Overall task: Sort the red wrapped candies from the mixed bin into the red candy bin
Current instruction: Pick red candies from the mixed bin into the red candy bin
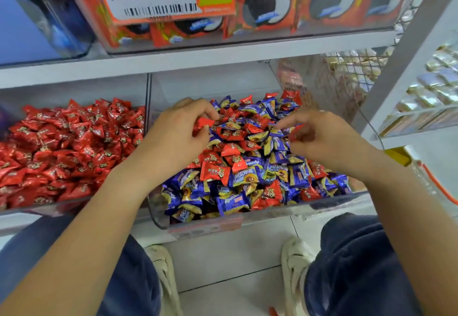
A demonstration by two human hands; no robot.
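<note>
You were in the picking part of the job. Both of your hands were over the mixed bin [260,219], down among the candies.

Your left hand [178,129] had its fingers [210,115] curled round some red candies [202,125]. You could see red wrappers poking out between finger and thumb. Your right hand [324,137] had its fingers bent in too, and there was red showing under them, so it looked like it held a red candy as well. I could not tell how many each hand had.

My guess is that the next move was to carry those over to the red candy bin [74,204] on your left and let them go. The wall between the two bins [148,102] stood in the way, so your hands needed to lift up and over it. Your right hand had the longer trip.

The red candy bin was already piled high with red candies and nothing else that I could see. The mixed bin held lots of blue and gold candies [233,201] with many red ones [214,173] still mixed in, on top and down the front. So there was plenty left to sort.

Both bins sat side by side on the shelf [223,55].
</note>
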